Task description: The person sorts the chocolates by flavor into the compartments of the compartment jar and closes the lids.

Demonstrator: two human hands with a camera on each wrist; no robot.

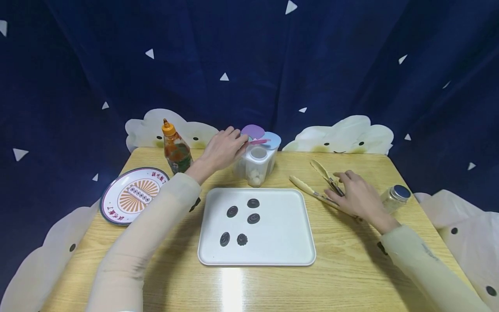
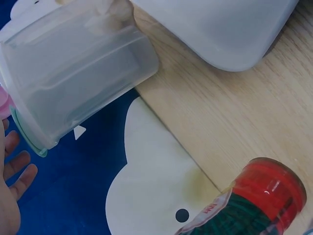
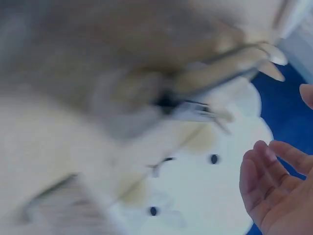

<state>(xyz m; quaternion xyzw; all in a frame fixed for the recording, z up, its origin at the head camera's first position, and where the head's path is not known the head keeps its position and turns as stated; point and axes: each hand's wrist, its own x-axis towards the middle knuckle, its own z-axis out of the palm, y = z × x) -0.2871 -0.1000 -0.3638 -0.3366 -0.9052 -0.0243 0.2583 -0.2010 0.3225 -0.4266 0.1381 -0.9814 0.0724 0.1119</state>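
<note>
My left hand [image 1: 226, 147] is at the top of a clear storage box [image 1: 257, 167] with several coloured flip lids, its fingertips right at the raised pink lid [image 1: 259, 141]. In the left wrist view its fingers are spread and loosely bent beside the green lid [image 2: 29, 134]. White pieces [image 1: 255, 178] lie at the bottom of the front compartment, whose top is uncovered. Over the handle end of a pair of tongs [image 1: 303, 185] hovers my right hand [image 1: 360, 195], fingers loosely bent. The tongs lie spread on the table, cream tips pointing away. The right wrist view is blurred.
A white tray [image 1: 277, 234] in the middle bears several dark ridged discs [image 1: 253, 218]. To the left are a plate [image 1: 113, 188] and a sauce bottle [image 1: 177, 149] with an orange cap. A jar [image 1: 394, 197] with a blue lid stands beyond my right wrist.
</note>
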